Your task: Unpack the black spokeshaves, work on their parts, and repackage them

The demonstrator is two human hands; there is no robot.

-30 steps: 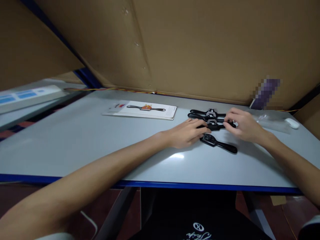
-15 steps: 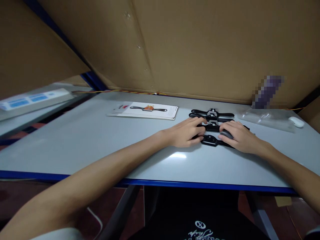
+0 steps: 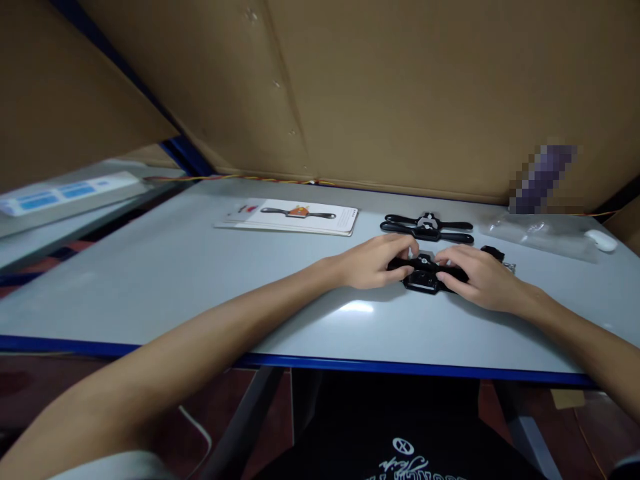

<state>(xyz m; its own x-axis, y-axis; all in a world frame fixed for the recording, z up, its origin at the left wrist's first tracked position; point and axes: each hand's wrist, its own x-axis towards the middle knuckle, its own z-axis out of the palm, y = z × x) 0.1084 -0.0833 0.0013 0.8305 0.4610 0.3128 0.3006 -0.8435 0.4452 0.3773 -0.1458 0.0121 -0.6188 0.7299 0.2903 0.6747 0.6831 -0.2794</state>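
My left hand (image 3: 380,261) pinches the left handle of a black spokeshave (image 3: 424,263), and my right hand (image 3: 483,275) grips its right handle. The tool lies level, with its grey blade plate facing up. Right against its near side, partly overlapped, is another black spokeshave body (image 3: 421,283) with an open mouth; my fingers cover parts of its handles. Behind my hands, two more black spokeshaves (image 3: 453,237) lie side by side on the table. Beyond my right hand are a small black part (image 3: 493,253) and some shiny metal bits (image 3: 509,267), partly hidden.
A printed card package (image 3: 300,217) picturing a spokeshave lies at the back left. Clear plastic film (image 3: 537,237) and a white mouse-like object (image 3: 601,241) are at the back right. Cardboard (image 3: 400,100) walls the far side. A power strip (image 3: 70,193) rests on the left table.
Held in both hands, the spokeshave has come towards me, away from the two at the back and up against the nearest one. The small parts beside my right hand now show more.
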